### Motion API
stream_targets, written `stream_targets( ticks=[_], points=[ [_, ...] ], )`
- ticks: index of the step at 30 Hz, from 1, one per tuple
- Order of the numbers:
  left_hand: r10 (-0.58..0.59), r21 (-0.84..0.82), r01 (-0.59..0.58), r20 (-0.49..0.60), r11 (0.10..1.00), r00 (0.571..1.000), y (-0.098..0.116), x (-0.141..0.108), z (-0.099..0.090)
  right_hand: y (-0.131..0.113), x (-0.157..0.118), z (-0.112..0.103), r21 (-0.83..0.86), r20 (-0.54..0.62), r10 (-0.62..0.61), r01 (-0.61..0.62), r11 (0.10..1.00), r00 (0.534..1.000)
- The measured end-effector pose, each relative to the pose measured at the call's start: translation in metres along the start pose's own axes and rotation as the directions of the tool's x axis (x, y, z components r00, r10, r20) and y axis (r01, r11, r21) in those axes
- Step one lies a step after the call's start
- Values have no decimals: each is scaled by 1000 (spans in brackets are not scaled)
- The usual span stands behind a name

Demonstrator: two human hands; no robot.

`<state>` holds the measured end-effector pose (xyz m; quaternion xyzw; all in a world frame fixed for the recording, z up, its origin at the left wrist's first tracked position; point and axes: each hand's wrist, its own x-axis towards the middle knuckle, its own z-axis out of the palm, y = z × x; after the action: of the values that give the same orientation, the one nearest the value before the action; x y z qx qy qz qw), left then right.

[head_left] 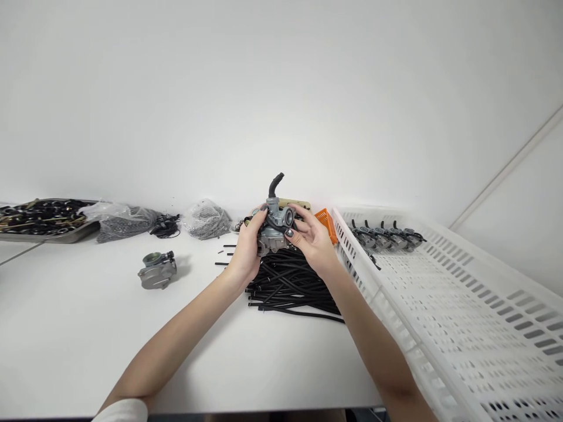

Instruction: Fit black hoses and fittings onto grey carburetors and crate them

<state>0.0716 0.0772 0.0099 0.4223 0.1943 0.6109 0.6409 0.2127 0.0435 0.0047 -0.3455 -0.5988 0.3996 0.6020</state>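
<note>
A grey metal carburetor (273,241) with a black rubber piece sticking up from its top is held up over the table. My left hand (248,246) is closed round its left side, thumb on the upper part. On the right side, my right hand (313,237) grips it too, with the thumb pressed at a black tube across the front. Below both hands lies a pile of black rubber tubes (294,281). A second carburetor (158,271) rests on the white table (109,340) to the left.
The white perforated crate (440,293) at the right holds several carburetors (387,237). An orange basket (326,224) stands behind the tubes. Along the wall are a tray of dark parts (48,218) and plastic bags of small parts (125,221).
</note>
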Motion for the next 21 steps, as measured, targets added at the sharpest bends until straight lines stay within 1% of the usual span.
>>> stream_targets(
  ticks=[1, 3, 6, 8, 9, 11, 13, 15, 17, 19, 21],
  points=[
    [-4, -5, 4, -6, 1000, 1000, -1, 1, -1, 0, 0, 0, -11, -8, -10, 10, 1000, 1000],
    [-48, -17, 48, -14, 999, 999, -1, 4, -2, -1, -2, -1, -63, -6, -33, 32, 998, 999],
    [-153, -51, 152, -10, 987, 988, 2, 6, -1, -4, -7, 0, -197, 65, -37, 50, 979, 997],
    [-172, -73, 173, 19, 982, 985, 2, 5, 1, -8, -13, 4, -281, 94, -32, 58, 958, 995],
    [-160, -79, 163, 39, 983, 986, 2, 3, 2, -10, -16, 6, -323, 83, -44, 69, 944, 996],
    [-85, -80, 90, 59, 993, 995, -1, 0, 3, -13, -22, 12, -403, 22, -106, 106, 909, 994],
    [64, -63, -62, 29, 996, 998, -5, -2, 3, -15, -25, 16, -450, -29, -165, 134, 883, 986],
    [235, -23, -235, -7, 972, 972, -8, -3, 1, -15, -25, 18, -448, -38, -212, 173, 877, 977],
    [342, 23, -342, -8, 940, 940, -9, -3, 0, -13, -23, 18, -423, -21, -257, 225, 878, 966],
    [371, 65, -371, 22, 926, 929, -5, -4, -1, -10, -22, 17, -394, -25, -300, 267, 880, 954],
    [343, 113, -346, 50, 931, 938, 3, -5, -2, -9, -20, 16, -373, -65, -322, 276, 886, 945]
  ],
)
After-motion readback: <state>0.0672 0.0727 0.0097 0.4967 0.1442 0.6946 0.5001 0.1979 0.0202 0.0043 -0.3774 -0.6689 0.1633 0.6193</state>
